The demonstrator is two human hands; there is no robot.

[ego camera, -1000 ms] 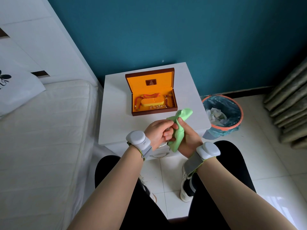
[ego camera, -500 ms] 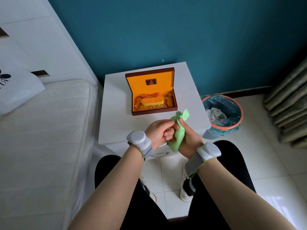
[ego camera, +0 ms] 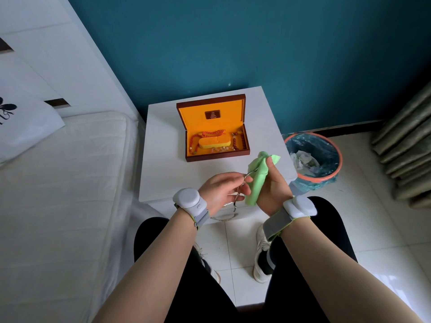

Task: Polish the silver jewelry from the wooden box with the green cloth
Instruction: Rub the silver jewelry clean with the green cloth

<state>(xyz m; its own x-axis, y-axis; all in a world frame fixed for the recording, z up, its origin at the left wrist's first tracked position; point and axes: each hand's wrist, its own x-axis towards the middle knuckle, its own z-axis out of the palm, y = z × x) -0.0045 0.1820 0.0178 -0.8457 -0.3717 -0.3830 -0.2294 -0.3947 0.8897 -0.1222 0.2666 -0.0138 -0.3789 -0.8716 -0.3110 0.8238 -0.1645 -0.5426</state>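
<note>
- While you sit facing the white nightstand (ego camera: pixel 163 173), the open wooden box (ego camera: pixel 213 129) rests on it with beaded strings inside.
- Your right hand (ego camera: pixel 271 185) grips the green cloth (ego camera: pixel 257 178), thumb pressed along it.
- Your left hand (ego camera: pixel 221 190) pinches the thin silver jewelry (ego camera: pixel 236 200), whose upper end meets the cloth.

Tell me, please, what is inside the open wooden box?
Inside the wooden box, on orange lining, lie an orange cushion, a red beaded strand and dark and pale beads. What lies under the cushion is hidden. No silver piece is visible there.
</note>
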